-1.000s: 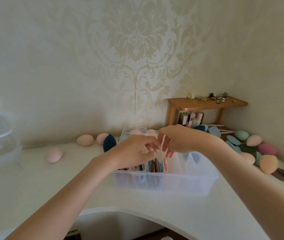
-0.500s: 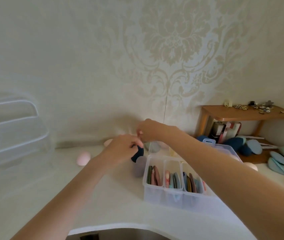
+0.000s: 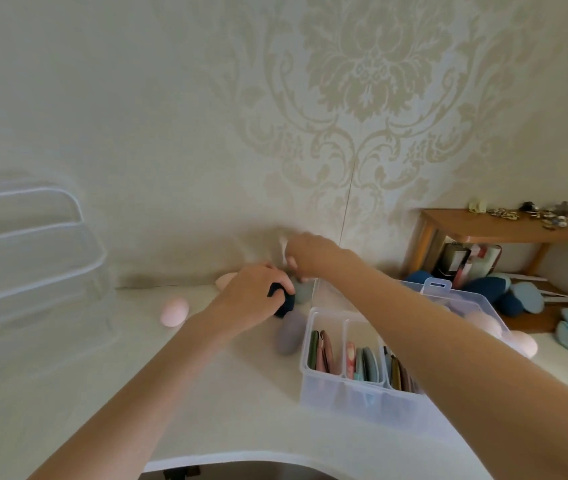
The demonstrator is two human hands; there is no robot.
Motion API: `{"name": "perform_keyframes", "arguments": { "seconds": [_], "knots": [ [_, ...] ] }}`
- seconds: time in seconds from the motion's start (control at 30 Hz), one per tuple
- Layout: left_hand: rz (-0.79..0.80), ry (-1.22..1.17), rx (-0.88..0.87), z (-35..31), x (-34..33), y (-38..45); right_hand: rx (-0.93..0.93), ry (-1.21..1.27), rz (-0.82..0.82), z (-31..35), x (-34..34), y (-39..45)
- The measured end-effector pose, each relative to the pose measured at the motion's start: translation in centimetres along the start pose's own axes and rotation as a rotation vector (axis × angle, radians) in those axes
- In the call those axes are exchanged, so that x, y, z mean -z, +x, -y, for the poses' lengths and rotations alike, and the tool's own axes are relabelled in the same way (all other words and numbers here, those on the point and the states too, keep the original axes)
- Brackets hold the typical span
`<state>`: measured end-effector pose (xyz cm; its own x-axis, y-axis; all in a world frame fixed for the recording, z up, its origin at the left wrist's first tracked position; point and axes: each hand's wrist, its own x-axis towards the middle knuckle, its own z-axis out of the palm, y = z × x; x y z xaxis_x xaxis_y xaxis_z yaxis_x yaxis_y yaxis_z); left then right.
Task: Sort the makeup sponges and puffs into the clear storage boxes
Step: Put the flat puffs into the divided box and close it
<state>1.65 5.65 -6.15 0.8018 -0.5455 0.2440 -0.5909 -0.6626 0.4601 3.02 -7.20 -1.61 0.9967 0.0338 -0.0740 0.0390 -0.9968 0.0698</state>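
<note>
**Hands reaching past the clear box**

The left hand [image 3: 253,294] curls its fingers round a dark blue sponge [image 3: 284,301] on the white table [image 3: 68,393], just left of the clear box [image 3: 372,393]. The right hand [image 3: 310,252], blurred, pinches something small and pale near the wall; what it is cannot be told. A grey sponge [image 3: 289,336] lies beside the box, which holds flat puffs [image 3: 324,351] standing on edge.

Clear divided storage box [image 3: 362,393] on the white tabletop, lid off, front compartments packed with flat puffs [image 3: 324,351] standing on edge. Dark blue sponge [image 3: 284,301] gripped just left of the box; grey sponge [image 3: 289,336] lying beside it. Pale pink egg sponge [image 3: 174,311] well apart, further left. Blue and teal sponges [image 3: 524,296] heaped beyond the box, right.
</note>
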Motion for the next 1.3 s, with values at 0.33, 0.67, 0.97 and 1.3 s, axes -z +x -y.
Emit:
{"name": "perform_keyframes", "arguments": {
  "seconds": [0.33, 0.67, 0.97, 1.3],
  "knots": [
    [-0.005, -0.229, -0.243, -7.8, 0.4, -1.3, -0.196, 0.305, -0.07, -7.2, 6.0, -11.2],
    [0.474, 0.07, -0.429, -12.9, -2.7, -3.5, -0.209, 0.206, 0.1, -8.0, 1.1, -18.0],
    [0.337, -0.017, -0.338, -11.3, -3.2, -4.0, -0.159, 0.282, 0.081, -6.7, -1.2, -17.5],
    [0.22, -0.082, -0.285, -10.8, -4.2, -2.2, -0.311, 0.224, -0.198, -5.9, -2.9, -15.9]
  ]
}}
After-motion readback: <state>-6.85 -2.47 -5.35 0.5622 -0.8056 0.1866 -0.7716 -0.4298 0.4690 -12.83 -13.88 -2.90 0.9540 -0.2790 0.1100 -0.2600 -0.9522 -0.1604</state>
